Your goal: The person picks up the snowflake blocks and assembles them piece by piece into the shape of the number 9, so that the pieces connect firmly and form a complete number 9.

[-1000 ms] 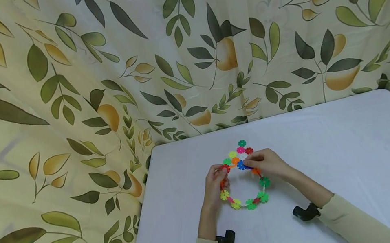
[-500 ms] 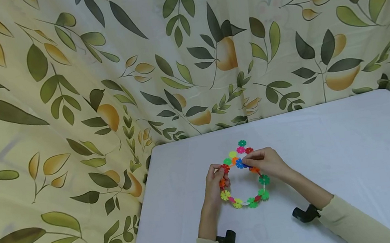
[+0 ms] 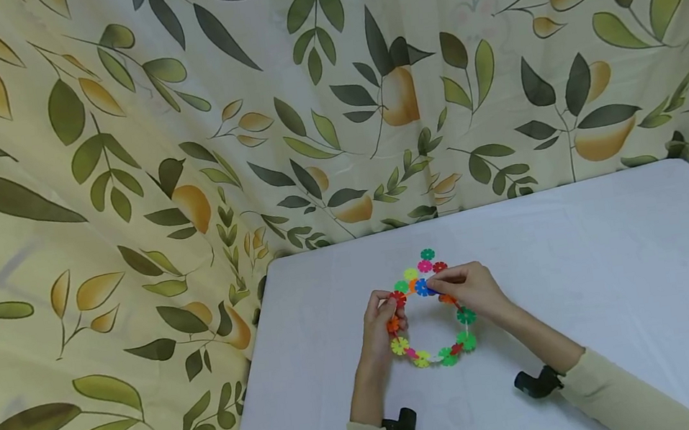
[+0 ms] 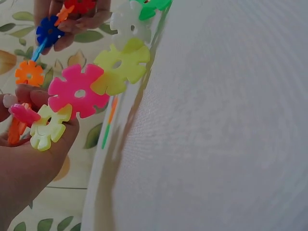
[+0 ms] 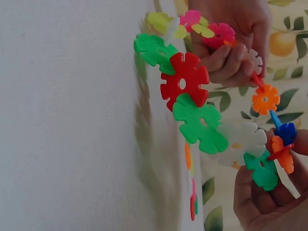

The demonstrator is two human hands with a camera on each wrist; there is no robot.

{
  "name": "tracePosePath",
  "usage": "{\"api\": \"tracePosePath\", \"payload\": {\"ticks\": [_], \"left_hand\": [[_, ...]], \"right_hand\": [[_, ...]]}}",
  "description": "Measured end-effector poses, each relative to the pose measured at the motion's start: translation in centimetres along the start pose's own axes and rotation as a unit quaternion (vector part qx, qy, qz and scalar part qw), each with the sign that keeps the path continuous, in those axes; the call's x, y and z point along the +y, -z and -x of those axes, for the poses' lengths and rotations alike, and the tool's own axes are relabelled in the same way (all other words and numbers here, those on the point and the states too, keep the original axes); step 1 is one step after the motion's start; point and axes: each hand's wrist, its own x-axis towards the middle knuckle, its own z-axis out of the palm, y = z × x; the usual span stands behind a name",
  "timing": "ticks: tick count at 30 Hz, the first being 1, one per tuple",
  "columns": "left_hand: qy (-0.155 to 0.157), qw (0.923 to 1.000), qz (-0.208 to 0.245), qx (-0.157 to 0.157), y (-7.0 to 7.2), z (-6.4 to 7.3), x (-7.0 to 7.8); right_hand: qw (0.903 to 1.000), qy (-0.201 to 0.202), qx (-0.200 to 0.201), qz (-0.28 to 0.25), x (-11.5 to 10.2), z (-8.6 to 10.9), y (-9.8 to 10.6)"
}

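Observation:
Interlocking plastic snowflake discs form a colourful ring (image 3: 399, 346) held up over the table. At its left side my left hand (image 3: 375, 328) grips the ring, with pink and pale yellow discs by the thumb in the left wrist view. My right hand (image 3: 477, 290) pinches the ring's upper right stretch, fingertips at a dark blue disc (image 5: 288, 132). Joined to that disc is a light blue disc (image 3: 422, 287), beside an orange disc (image 5: 265, 99). Green, red and white discs make up the near right part, seen closely in the right wrist view.
Several loose discs lie on the white table (image 3: 589, 284) just beyond the ring, among them a green disc (image 3: 427, 254) and a red disc (image 3: 439, 267). A leaf-patterned curtain (image 3: 304, 104) hangs behind and left of the table. Each wrist wears a black camera.
The blue discs and the right fingertips have shifted slightly left and up. The ring's lower part has swung a little to the right. The left hand stays nearly still, and both grips remain.

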Motion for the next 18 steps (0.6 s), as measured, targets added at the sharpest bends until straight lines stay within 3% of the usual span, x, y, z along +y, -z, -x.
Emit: {"api": "tracePosePath", "payload": {"ticks": [18], "left_hand": [[0.028,0.9991,0.032,0.008,-0.16,0.04,-0.03]], "right_hand": [[0.9999,-0.002,0.015,0.001,-0.01,0.11,-0.35]]}}
